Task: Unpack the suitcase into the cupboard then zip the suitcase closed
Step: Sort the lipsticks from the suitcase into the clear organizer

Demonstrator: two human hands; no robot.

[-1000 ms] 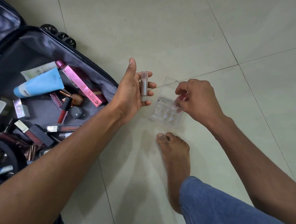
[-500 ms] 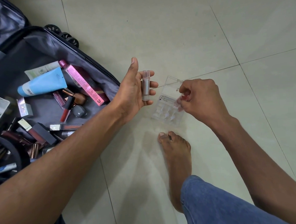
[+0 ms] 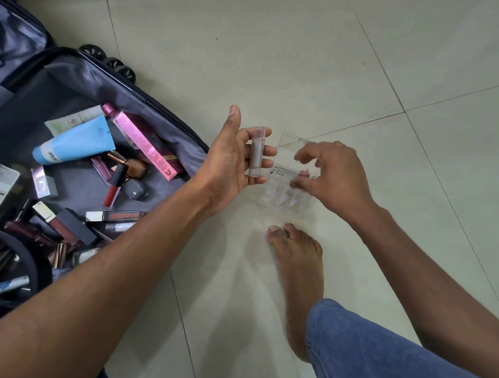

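The open dark suitcase (image 3: 149,98) lies on the floor at the left, with several cosmetics inside, among them a blue tube (image 3: 76,141) and a long pink box (image 3: 143,142). My left hand (image 3: 229,161) is held palm up just past the suitcase's edge. A small brownish clear-capped tube (image 3: 256,153) lies across its straight fingers. A clear plastic case (image 3: 280,192) sits on the floor beside it, its lid raised. My right hand (image 3: 335,177) hovers over the case with fingers spread. A small pink item (image 3: 303,173) lies at its fingertips, in the case.
The floor is pale tile. My bare foot (image 3: 299,261) stands just below the clear case, with a jeans leg (image 3: 369,348) behind it. The suitcase wheels (image 3: 112,62) point towards the far floor. A black ring-shaped object (image 3: 27,260) lies in the suitcase's near left corner.
My right hand's fingers have spread apart after pinching the small pink item over the clear case. The left hand has stayed in place with the tube on it.
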